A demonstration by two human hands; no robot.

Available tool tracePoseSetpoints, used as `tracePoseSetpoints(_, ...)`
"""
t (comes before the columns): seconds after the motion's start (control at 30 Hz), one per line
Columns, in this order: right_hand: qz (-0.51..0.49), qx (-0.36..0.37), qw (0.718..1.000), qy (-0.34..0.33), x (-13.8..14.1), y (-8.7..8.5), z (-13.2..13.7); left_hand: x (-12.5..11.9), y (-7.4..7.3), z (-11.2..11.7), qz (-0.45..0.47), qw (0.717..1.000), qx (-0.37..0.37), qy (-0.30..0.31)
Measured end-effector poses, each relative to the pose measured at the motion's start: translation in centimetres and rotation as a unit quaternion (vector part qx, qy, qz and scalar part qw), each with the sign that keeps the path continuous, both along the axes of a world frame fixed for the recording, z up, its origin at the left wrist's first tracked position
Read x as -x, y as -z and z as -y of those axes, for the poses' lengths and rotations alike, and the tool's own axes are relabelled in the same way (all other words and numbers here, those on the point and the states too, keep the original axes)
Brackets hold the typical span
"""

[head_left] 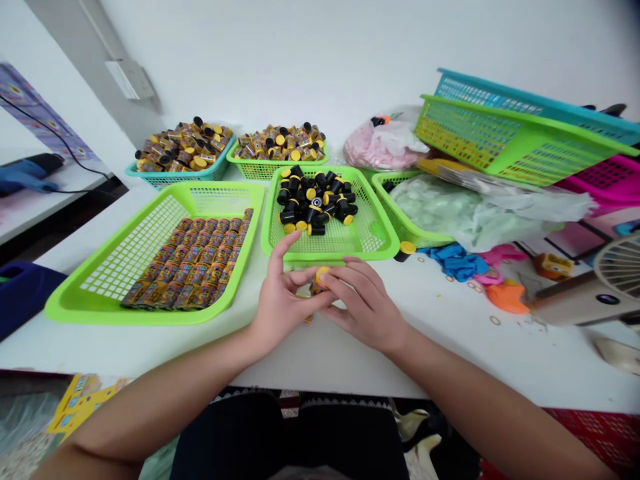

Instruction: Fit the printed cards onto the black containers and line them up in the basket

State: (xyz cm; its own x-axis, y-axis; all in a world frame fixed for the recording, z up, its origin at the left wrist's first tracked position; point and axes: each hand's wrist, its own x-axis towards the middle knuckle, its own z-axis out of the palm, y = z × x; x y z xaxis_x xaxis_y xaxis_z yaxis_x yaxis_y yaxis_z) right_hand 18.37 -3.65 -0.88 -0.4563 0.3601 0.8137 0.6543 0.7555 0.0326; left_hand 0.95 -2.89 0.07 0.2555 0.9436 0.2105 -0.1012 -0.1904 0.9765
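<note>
My left hand and my right hand meet over the white table's front, just before a green basket. Together they pinch a small yellow-capped tube with a printed wrapper, mostly hidden by the fingers. The green basket behind them holds several black tubes with yellow caps. To the left, a large green tray carries neat rows of wrapped tubes.
Two baskets of wrapped tubes, one teal and one green, stand at the back. Plastic bags, stacked baskets, blue and orange balloons, a loose capped tube and a fan crowd the right. A blue box sits far left.
</note>
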Motion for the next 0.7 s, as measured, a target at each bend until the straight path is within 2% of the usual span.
tracePoseSetpoints(0.13, 0.01, -0.014, 1.0, 0.017, 0.3, 0.1, 0.4, 0.3, -0.3, -0.2, -0.107, 0.989, -0.096, -0.027)
tracePoseSetpoints(0.23, -0.013, 0.008, 1.0, -0.007, 0.3, -0.6, 0.6, 1.3, -1.9, 0.2, -0.223, 0.959, -0.17, -0.044)
tracePoseSetpoints(0.33, -0.08, 0.116, 0.99, -0.019, -0.4, -2.2, -1.4, 4.2, -4.4, 0.7, -0.303, 0.937, -0.169, -0.042)
tracePoseSetpoints(0.4, -0.102, 0.211, 0.972, 0.019, -1.0, -3.2, -4.5, 6.9, -6.3, 0.4, -0.335, 0.928, -0.157, -0.051)
tracePoseSetpoints(0.43, -0.081, 0.253, 0.963, 0.043, -1.2, -3.6, -6.6, 8.4, -7.3, -0.1, -0.351, 0.921, -0.154, -0.066)
tracePoseSetpoints(0.5, 0.019, 0.309, 0.942, 0.131, -1.2, -4.1, -11.0, 10.8, -9.1, -2.0, -0.395, 0.899, -0.156, -0.11)
tracePoseSetpoints(0.57, 0.106, 0.396, 0.892, 0.189, -0.8, -4.2, -14.8, 12.6, -10.4, -5.0, -0.451, 0.863, -0.166, -0.156)
tracePoseSetpoints(0.63, 0.141, 0.44, 0.866, 0.191, -0.3, -4.3, -17.2, 13.6, -11.0, -8.8, -0.505, 0.829, -0.161, -0.178)
tracePoseSetpoints(0.7, 0.144, 0.441, 0.868, 0.176, 0.0, -4.7, -17.8, 14.0, -10.7, -12.7, -0.549, 0.808, -0.124, -0.176)
